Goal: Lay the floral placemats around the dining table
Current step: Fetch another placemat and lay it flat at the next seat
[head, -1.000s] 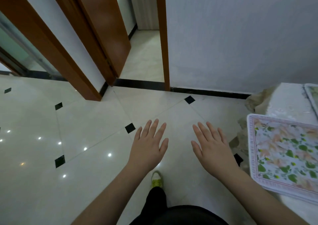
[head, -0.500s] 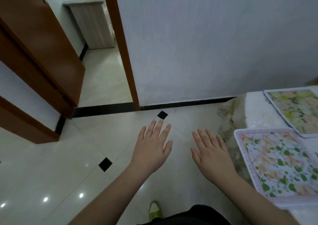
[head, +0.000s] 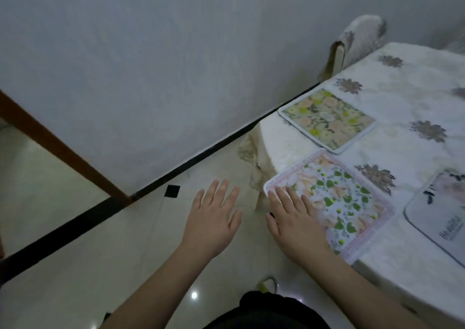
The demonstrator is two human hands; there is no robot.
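Observation:
The dining table (head: 412,102) at the right wears a white cloth with grey flower prints. Three placemats lie flat on it: a pink-bordered one with green leaves (head: 344,197) nearest, a yellow-green floral one (head: 327,118) beyond it, and a grey-rimmed white one (head: 442,215) cut off at the right edge. My right hand (head: 293,220) is flat with fingers spread, its fingertips over the near corner of the pink-bordered mat. My left hand (head: 214,218) hovers open over the floor, left of the table, holding nothing.
A covered chair (head: 357,44) stands against the grey wall behind the table. The tablecloth corner (head: 254,160) hangs toward the glossy tiled floor. A wooden door frame (head: 60,150) slants at the left. My dark clothing and a yellow-green shoe (head: 266,286) show at the bottom.
The view has swung right, bringing more of the table and a third mat into sight. My right hand now overlaps the corner of the pink-bordered mat; both hands stay spread and empty.

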